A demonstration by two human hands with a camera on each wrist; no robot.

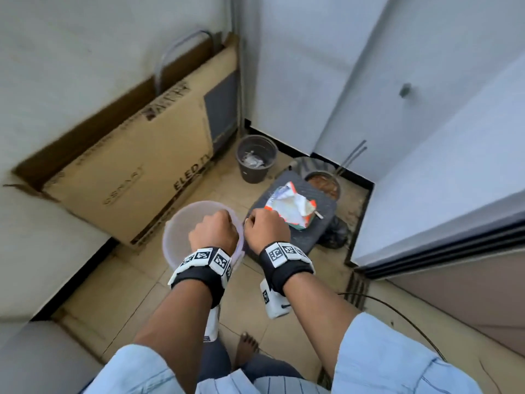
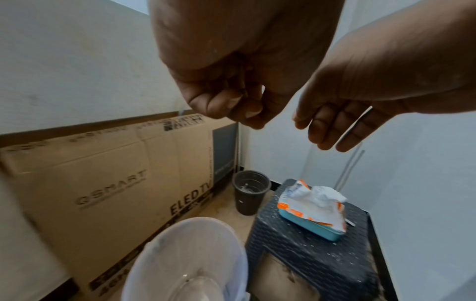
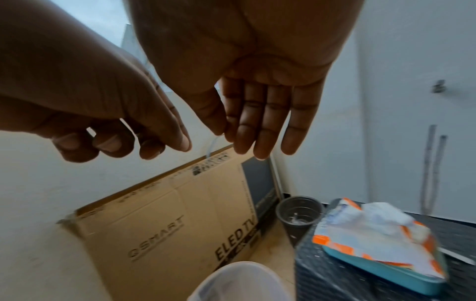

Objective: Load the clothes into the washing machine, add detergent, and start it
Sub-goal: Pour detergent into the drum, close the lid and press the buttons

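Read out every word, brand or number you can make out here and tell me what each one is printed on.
"GSMART": on the cardboard box leaning against the wall.
"ELED TV": on the same box, lower right.
Small print and the code at the box's top edge: too blurred to read.
Detergent packet on the dark stool: its printing is crumpled and unreadable.
Square black-and-white markers on both wristbands: patterns, no words.

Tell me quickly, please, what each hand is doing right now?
Left hand: fingers curled, nothing visibly held, above the white bucket.
Right hand: open, fingers straight, empty, near the detergent packet.
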